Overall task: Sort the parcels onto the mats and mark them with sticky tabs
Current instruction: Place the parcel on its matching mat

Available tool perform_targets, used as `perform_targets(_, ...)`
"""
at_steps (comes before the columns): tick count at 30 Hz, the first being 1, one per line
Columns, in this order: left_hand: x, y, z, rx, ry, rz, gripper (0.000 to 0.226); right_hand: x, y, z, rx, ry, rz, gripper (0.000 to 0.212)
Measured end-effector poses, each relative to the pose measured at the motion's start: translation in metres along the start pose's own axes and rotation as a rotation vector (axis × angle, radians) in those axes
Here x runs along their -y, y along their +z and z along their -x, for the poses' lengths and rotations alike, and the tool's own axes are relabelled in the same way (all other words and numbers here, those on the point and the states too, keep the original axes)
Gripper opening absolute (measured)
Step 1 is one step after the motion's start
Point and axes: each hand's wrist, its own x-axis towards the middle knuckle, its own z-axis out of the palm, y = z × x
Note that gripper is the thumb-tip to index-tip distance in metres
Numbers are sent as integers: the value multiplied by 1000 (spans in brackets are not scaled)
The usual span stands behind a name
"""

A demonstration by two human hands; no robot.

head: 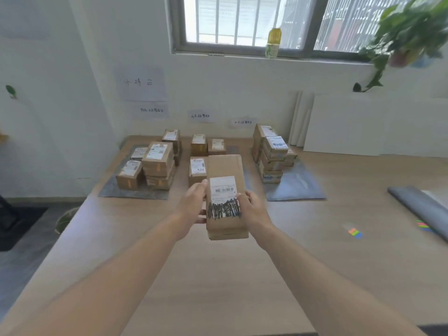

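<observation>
Both hands hold one long cardboard parcel above the wooden table, in front of the sorted stacks. The left hand grips the parcel's left edge, thumb on top and fingers underneath. The right hand grips the right edge, thumb resting on the shipping label. The label faces up (its lower lines are scribbled over in black, the barcode is left clear).

Three groups of parcels stand at the far end of the table:

- The left mat, dark grey, carries the left stack of several boxes, some two high.
- The middle group consists of four small boxes; its mat is mostly hidden behind the held parcel.
- The right mat, grey and glossy, carries the right stack, the tallest of the three.

A paper sign is fixed to the wall behind each group; the writing is too blurred to read.

A pad of coloured sticky tabs lies on the table to the right, well apart from both hands. A folded grey mat lies at the right edge, with further coloured tabs just beside it.
</observation>
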Motion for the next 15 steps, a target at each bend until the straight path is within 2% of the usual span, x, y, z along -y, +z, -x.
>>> perform_targets(2,6,24,-4,-31,-37,35,29,-12,-21,-7,8,23,-7,26)
perform_targets(6,20,61,-20,-29,-104,54,27,-37,-49,-25,26,67,-4,39)
perform_targets(11,49,85,-52,-51,-213,44,31,-75,-63,-46,-7,133,-29,24)
perform_targets(15,88,93,-78,-29,-341,30,38,-122,-57,-58,-31,227,-34,23)
